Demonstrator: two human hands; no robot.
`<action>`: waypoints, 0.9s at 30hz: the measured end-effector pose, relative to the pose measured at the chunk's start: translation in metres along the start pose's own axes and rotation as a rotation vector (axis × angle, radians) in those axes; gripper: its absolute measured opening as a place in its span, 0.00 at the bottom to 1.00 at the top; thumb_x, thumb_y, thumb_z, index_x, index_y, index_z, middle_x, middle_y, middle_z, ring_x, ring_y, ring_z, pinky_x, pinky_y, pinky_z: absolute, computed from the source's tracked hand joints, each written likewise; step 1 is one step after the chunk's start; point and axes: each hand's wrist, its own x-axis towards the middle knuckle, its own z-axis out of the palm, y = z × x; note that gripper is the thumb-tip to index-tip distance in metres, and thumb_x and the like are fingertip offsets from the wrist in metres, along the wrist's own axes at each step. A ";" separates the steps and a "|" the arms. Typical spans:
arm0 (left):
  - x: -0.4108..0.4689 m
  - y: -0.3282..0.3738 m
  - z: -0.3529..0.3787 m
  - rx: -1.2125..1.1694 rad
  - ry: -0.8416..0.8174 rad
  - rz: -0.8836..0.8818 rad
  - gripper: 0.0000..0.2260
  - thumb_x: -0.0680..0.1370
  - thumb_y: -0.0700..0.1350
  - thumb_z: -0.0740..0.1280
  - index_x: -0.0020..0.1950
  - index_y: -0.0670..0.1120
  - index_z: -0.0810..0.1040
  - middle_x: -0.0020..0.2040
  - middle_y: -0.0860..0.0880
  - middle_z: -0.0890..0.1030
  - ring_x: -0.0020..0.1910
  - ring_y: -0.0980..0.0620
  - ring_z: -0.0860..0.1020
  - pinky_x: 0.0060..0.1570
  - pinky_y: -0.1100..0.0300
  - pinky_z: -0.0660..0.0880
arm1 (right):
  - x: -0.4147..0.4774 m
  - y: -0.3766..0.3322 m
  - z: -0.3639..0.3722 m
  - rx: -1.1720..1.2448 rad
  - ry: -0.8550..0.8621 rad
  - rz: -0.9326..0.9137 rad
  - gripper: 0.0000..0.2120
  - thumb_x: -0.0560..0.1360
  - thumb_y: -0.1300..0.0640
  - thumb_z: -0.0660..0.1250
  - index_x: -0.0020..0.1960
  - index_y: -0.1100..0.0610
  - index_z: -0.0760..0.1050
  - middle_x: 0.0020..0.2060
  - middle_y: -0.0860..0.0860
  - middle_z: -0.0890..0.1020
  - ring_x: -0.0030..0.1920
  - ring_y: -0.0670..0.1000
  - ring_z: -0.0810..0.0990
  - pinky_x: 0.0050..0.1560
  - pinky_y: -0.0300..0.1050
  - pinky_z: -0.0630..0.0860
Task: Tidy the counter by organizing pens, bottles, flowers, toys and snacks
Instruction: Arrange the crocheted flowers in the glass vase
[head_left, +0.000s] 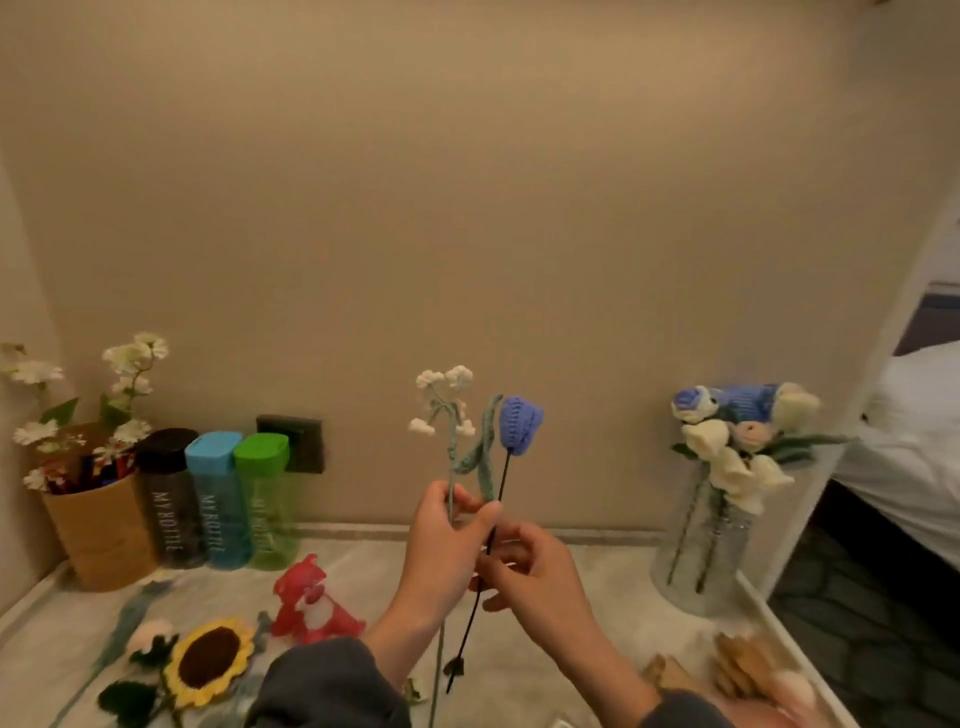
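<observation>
Left hand (441, 551) holds sprig (451, 434), right hand (540, 587) tulip (519, 423).

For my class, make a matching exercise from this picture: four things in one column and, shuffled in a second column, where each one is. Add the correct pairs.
Things
1. blue crochet tulip
2. white crochet sprig
3. crochet sunflower
4. green-lidded bottle

Places
A. lying flat on the counter, front left
B. standing by the wall, beside the blue-lidded bottle
C. black stem pinched by the right hand
D. green stem gripped by the left hand

Pairs: 1-C, 2-D, 3-A, 4-B
</observation>
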 end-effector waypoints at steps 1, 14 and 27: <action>-0.002 0.001 0.018 -0.016 -0.028 0.015 0.10 0.75 0.38 0.69 0.43 0.42 0.67 0.29 0.53 0.77 0.24 0.63 0.76 0.22 0.71 0.69 | -0.004 -0.001 -0.019 -0.013 0.019 -0.004 0.06 0.73 0.65 0.70 0.48 0.57 0.78 0.37 0.53 0.85 0.36 0.52 0.85 0.30 0.42 0.78; -0.032 0.016 0.198 -0.217 -0.278 0.142 0.13 0.76 0.40 0.69 0.41 0.47 0.65 0.39 0.40 0.75 0.42 0.48 0.79 0.40 0.63 0.76 | -0.022 -0.045 -0.213 0.092 0.289 -0.206 0.04 0.76 0.58 0.69 0.44 0.52 0.81 0.27 0.47 0.77 0.28 0.43 0.75 0.27 0.34 0.70; -0.034 0.030 0.287 -0.113 -0.269 0.205 0.12 0.78 0.47 0.67 0.48 0.43 0.65 0.39 0.57 0.77 0.32 0.59 0.75 0.34 0.62 0.74 | -0.028 -0.045 -0.320 -0.127 0.490 -0.384 0.05 0.76 0.56 0.69 0.44 0.49 0.82 0.34 0.49 0.85 0.36 0.53 0.83 0.30 0.41 0.77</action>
